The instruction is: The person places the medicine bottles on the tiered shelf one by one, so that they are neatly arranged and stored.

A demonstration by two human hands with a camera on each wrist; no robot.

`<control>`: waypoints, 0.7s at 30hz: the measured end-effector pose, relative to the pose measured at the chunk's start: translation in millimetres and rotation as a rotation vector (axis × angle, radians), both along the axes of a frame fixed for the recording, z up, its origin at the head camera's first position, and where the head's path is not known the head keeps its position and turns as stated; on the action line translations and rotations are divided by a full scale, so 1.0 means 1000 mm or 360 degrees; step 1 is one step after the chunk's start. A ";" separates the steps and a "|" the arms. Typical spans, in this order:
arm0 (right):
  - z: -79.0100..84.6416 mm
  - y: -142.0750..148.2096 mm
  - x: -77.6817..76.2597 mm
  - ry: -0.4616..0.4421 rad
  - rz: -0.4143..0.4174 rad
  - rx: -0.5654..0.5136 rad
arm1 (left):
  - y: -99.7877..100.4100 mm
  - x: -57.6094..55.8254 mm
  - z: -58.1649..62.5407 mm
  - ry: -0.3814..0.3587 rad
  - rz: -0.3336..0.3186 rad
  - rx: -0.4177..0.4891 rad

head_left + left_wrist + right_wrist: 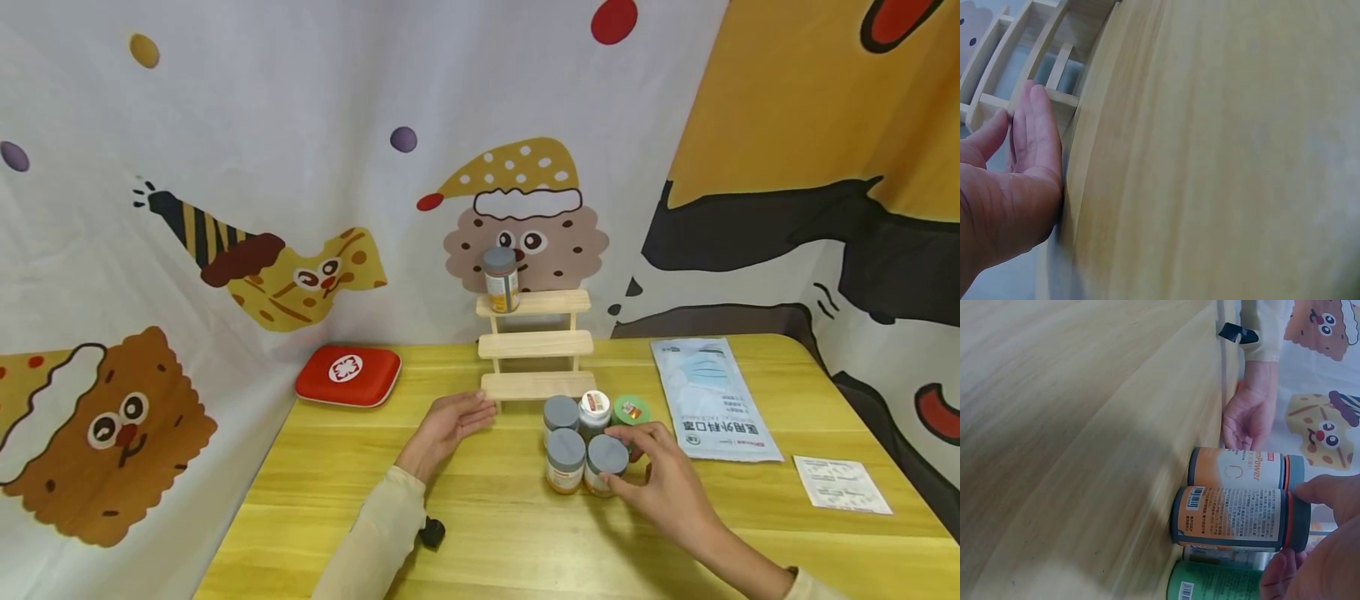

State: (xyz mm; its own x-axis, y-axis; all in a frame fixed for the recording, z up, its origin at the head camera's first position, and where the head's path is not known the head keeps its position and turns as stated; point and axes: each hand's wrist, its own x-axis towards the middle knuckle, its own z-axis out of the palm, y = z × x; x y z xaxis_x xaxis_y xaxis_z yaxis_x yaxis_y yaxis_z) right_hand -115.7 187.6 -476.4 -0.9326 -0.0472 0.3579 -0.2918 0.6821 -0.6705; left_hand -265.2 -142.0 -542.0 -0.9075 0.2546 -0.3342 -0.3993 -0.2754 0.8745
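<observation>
My right hand [667, 479] pinches the grey lid of a supplement bottle [606, 458] between thumb and fingers. In the right wrist view that bottle [1232, 515] shows an orange and white label. Close against it stand two more grey-lidded bottles [565, 454], a small white-capped bottle [595, 407] and a green-lidded bottle [632, 409]. My left hand [450, 423] has its fingers straight, their tips right at the left end of a three-step wooden rack [536, 385]. Another grey-lidded bottle [501, 279] stands on the rack's top step, toward the left.
A red first-aid case [348, 376] lies left of the rack by the back curtain. To the right are a face mask packet [716, 400] and a white blister pack [842, 484] on the wooden table [510, 542]. A patterned curtain hangs behind.
</observation>
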 end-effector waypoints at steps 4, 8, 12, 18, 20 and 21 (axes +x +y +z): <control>0.000 0.002 0.001 0.0039 0.0032 0.0012 | 0.000 0.000 0.001 0.0012 -0.0008 -0.0001; 0.002 0.005 0.002 0.0068 0.0071 0.0023 | 0.000 0.001 0.001 0.0021 -0.0014 0.0014; 0.008 0.008 0.003 0.0103 0.0088 0.0027 | -0.001 0.001 0.000 0.0012 -0.0014 0.0015; 0.025 0.013 -0.001 0.0167 0.0088 0.0023 | -0.001 -0.001 0.001 -0.0003 -0.0020 0.0018; 0.032 0.015 -0.002 0.0169 0.0091 0.0027 | -0.001 -0.001 0.001 0.0002 -0.0027 0.0012; 0.035 0.015 -0.003 0.0170 0.0092 0.0030 | -0.001 -0.001 0.001 0.0002 -0.0029 0.0013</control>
